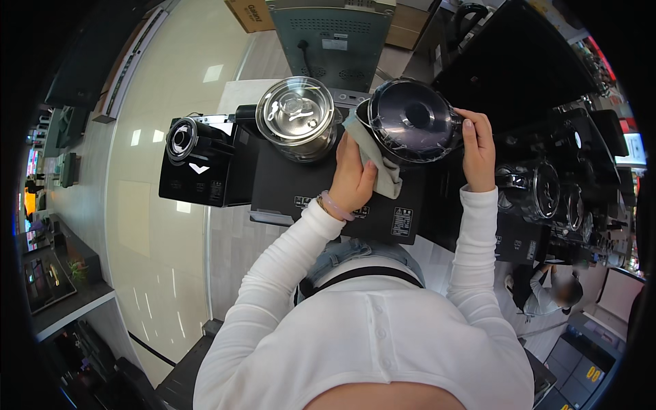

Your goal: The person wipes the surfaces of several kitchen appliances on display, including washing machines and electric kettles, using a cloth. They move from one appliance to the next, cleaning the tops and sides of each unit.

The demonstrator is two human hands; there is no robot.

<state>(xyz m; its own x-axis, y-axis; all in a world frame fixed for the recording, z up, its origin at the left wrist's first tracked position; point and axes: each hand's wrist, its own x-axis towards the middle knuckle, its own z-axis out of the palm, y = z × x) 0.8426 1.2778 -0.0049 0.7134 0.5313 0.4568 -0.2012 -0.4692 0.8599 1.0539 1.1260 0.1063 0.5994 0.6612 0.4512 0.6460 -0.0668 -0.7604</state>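
Observation:
My left hand [353,177] holds a folded grey-green cloth [378,166] against the left side of a dark, round lidded pot [410,120]. The pot is tilted, and clear plastic film seems to cling around its rim. At the pot's right side, the fingers of my right hand [476,148] grip its handle. Left of the pot, a glass pot with a glass lid [297,118] and a black handle rests on a black cooktop appliance [328,179]. The far underside of the dark pot is hidden.
A black appliance with a round glass-lidded pot [195,159] stands at the left. Behind is the grey back panel of an appliance [333,46] with a cord. More glass-lidded pots [546,189] line the right side. A seated person [548,292] is at the lower right.

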